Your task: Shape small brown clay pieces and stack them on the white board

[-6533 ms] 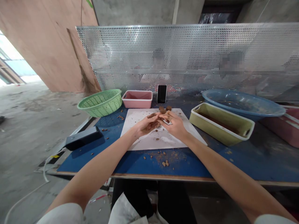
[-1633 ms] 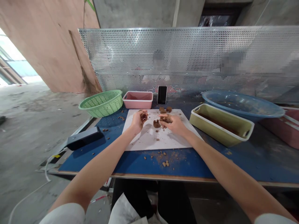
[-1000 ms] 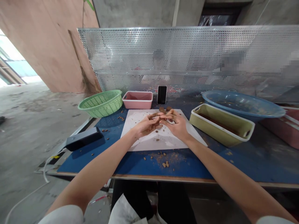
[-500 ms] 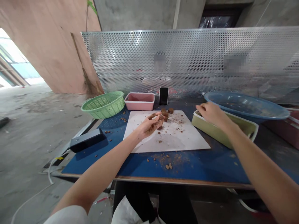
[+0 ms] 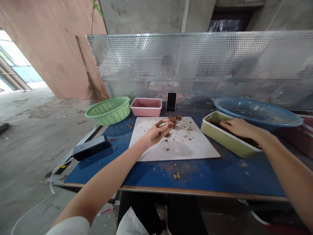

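Note:
My left hand (image 5: 158, 132) is above the white board (image 5: 151, 150), palm partly turned up. Its brown-smeared fingers are curved, with a gap between thumb and forefinger, and I make out nothing held there. Just past the fingertips, several brown lumps (image 5: 179, 116) that look like clay sit on the board. Crumbs and small bits lie around them. My right hand (image 5: 236, 126) reaches over the near rim into the olive-green bin (image 5: 220, 135), fingers stretched out. Brown material shows inside; the thumb and what the fingertips touch are hidden.
A green basket (image 5: 111, 115), a pink bin (image 5: 146, 112) and an upright phone (image 5: 171, 101) stand along the back. Behind the olive bin is a wide blue basin (image 5: 256, 112). A black box-shaped device (image 5: 91, 147) lies left. Small stones (image 5: 176, 175) dot the blue tabletop (image 5: 207, 176).
My right hand has moved right and down, from above the olive bin's far left corner into the bin, and its fingers have straightened. My left hand has hardly moved.

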`<state>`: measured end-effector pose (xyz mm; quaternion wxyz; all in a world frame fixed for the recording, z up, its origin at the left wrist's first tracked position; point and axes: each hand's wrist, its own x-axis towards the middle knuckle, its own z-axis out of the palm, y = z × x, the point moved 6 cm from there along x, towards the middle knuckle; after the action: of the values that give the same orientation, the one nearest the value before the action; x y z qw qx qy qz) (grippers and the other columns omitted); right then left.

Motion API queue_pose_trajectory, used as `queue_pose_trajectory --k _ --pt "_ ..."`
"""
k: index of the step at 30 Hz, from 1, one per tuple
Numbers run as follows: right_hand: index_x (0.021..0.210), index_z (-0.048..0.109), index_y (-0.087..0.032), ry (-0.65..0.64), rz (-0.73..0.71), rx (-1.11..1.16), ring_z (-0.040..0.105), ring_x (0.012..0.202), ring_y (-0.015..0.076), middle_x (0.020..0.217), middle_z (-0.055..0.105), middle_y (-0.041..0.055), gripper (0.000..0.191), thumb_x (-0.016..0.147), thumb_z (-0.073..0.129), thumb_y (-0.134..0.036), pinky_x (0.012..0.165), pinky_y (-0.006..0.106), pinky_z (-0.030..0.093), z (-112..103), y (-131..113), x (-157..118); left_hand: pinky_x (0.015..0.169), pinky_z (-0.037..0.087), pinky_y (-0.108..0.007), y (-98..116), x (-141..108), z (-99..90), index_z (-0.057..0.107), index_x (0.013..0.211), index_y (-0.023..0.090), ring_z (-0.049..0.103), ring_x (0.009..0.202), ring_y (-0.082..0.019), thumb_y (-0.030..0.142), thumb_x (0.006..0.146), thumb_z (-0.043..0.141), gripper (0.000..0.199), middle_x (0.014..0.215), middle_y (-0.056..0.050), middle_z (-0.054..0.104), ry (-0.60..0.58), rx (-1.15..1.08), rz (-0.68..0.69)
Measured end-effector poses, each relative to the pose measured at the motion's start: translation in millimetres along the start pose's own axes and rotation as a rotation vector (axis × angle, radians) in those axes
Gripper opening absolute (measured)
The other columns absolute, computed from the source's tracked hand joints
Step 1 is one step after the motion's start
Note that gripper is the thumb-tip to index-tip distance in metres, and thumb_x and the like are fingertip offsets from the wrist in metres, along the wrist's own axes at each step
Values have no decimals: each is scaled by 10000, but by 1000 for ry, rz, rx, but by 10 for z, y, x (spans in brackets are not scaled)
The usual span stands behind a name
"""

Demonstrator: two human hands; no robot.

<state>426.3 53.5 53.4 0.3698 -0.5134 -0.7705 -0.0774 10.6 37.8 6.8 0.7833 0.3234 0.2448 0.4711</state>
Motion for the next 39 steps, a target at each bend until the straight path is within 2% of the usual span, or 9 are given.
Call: queue_pose_trajectory --k 3,6,8,11,14,21,24,33,39 --pt "809 846 -280 -50 -36 -162 599 624 308 592 553 107 702 953 436 -831 711 556 535 56 -351 136 970 624 -240 -16 5 -7 723 1096 135 793 1022 -164 -26 895 714 258 1106 -111 803 -7 8 -3" --pt "1229 819 -258 -42 -88 -91 635 1002 368 952 652 147 569 1048 444 -646 965 642 514 141 -1054 198 948 628 -231 -20 -11 7 718 1079 130 796 1003 -160 -34 899 705 243 1083 -107 805 7 -2 -9" --pt "1448 700 -281 -66 -141 -19 588 1101 347 1102 622 141 528 1078 456 -568 1047 632 491 226 -1594 182 935 628 -223 -13 -31 29 716 1071 124 797 992 -156 -39 911 687 230 1067 -106 806 16 -9 -11" --pt "1564 575 -355 -105 -248 46 544 1115 316 1190 590 125 504 1090 492 -502 1075 607 483 350 -2258 109 935 622 -217 0 -51 56 721 1084 122 798 996 -157 -42 908 690 243 1067 -108 808 15 -1 -4" --pt "1572 548 -407 -170 -299 78 533 1111 303 1208 581 109 489 1087 523 -460 1070 582 494 492 -2579 45 941 617 -214 1 -45 52 727 1072 120 799 984 -151 -43 898 706 240 1050 -102 809 -3 9 11" --pt "1520 606 -382 -163 -309 75 540 1166 321 1182 586 113 438 1099 496 -429 1028 569 466 691 -2677 -4 971 608 -227 -11 -13 -4 724 1060 135 797 947 -133 -19 871 763 247 1021 -67 804 -21 -4 28" --pt "1530 597 -379 -122 -268 50 549 1156 320 1175 594 114 446 1096 500 -411 998 560 447 712 -2659 -5 992 598 -231 -4 -25 13 725 1053 133 796 961 -133 -27 868 760 247 1035 -68 804 -39 4 23" --pt "1509 621 -387 -36 -310 140 563 1069 280 1096 544 95 449 1076 523 -320 972 501 469 688 -2640 -64 911 616 -212 -4 -43 27 718 1062 120 799 948 -142 -43 896 707 232 1038 -83 805 -38 -13 22" --pt "1542 585 -397 -10 -299 140 570 1060 277 1094 551 89 485 1071 513 -304 991 509 461 740 -2573 -113 995 603 -244 -13 -33 7 724 1071 130 791 1001 -149 -28 879 737 249 1089 -90 802 -28 13 22"
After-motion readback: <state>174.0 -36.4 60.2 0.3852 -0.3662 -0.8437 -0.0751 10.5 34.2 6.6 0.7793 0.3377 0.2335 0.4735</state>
